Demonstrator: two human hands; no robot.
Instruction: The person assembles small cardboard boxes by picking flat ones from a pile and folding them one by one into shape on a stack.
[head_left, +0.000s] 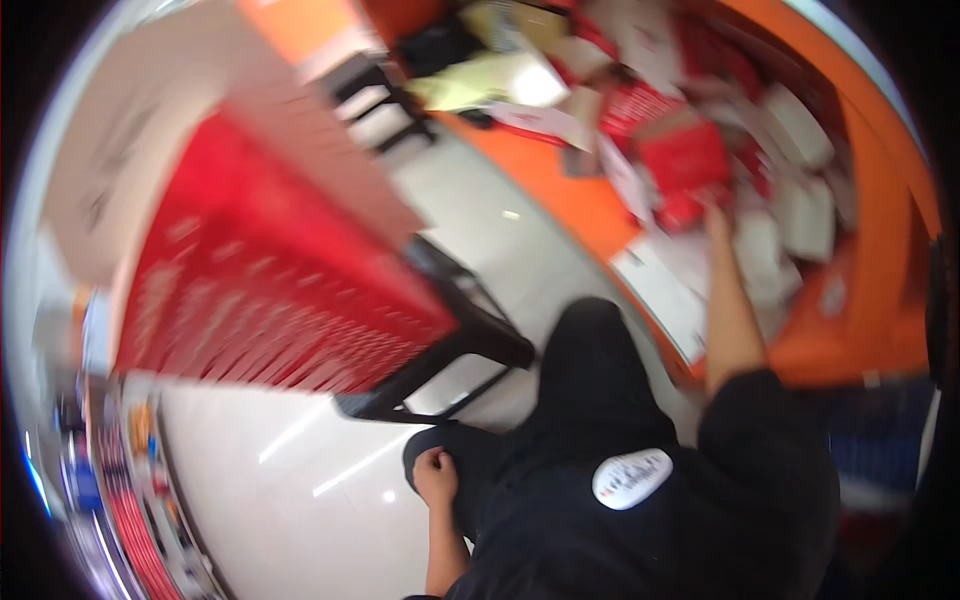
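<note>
My right arm reaches out over an orange surface (566, 195). At its end, my right hand (716, 202) is closed at the near edge of a red packet (686, 160); blur hides the single fingers. Red and white packages and pale boxes (798, 125) lie heaped around it. A white flat sheet or box (660, 290) lies nearer to me, left of my forearm. My left hand (436, 476) rests on my left knee with its fingers curled in, and nothing shows in it.
On the left, a large red and brown carton (290, 270) stands on a dark stool (440, 375). Another dark stool (375, 100) is farther off. Shelves with colourful goods (140, 500) run along the lower left. Yellow and black items (485, 80) lie at the far end.
</note>
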